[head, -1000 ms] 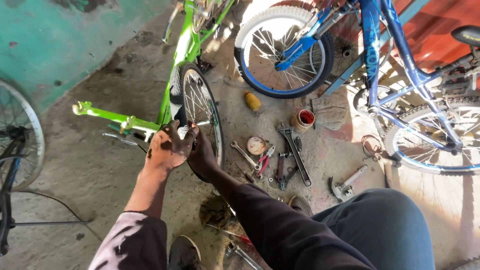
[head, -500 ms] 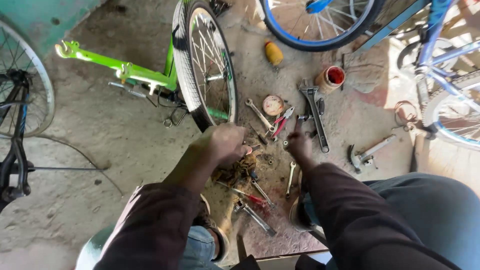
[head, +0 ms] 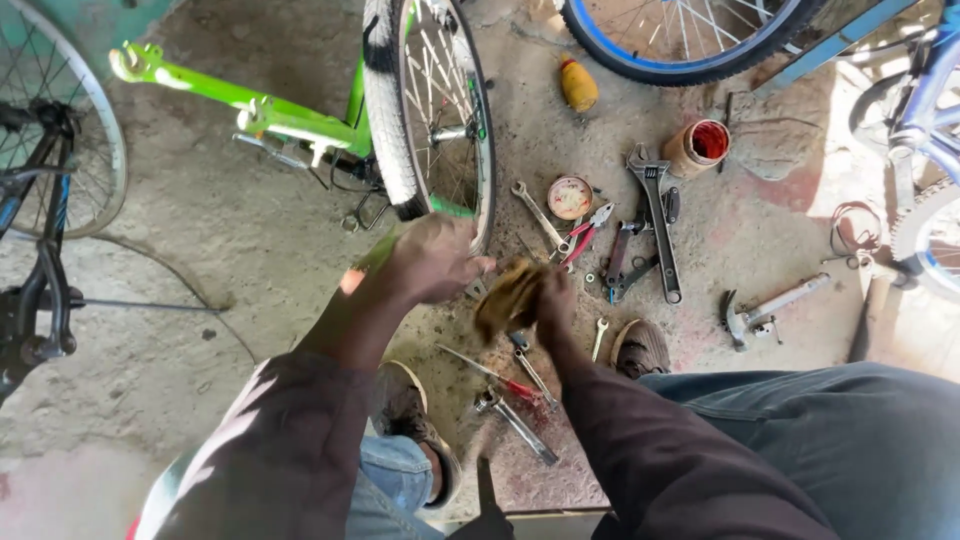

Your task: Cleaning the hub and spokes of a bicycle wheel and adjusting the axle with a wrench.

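A crumpled, dirty yellow-brown cloth rag point(head: 508, 292) sits bunched between the two hands, just above the tools scattered on the concrete floor point(head: 200, 240) and in front of the green bicycle's spoked wheel point(head: 432, 110). It looks soft, light and limp, likely greasy, so it would take any grip and is best held bunched in the palm as it is now. The right hand point(head: 553, 305) is closed around its right side; the left hand point(head: 432, 258) is curled beside it, fingers touching its left edge, though motion blur hides how firmly it grips. Directly beneath lie a red-handled screwdriver point(head: 490, 374) and small spanners. Further out rest red-handled pliers point(head: 583, 234), a round tin lid point(head: 570, 197), a large adjustable wrench point(head: 657, 222), an orange can point(head: 697, 146), a yellow bottle point(head: 578, 85) and a claw hammer point(head: 765, 308). A blue-rimmed bicycle wheel point(head: 690, 40) stands beyond. The person's shoes point(head: 640, 346) and knees crowd the near side.
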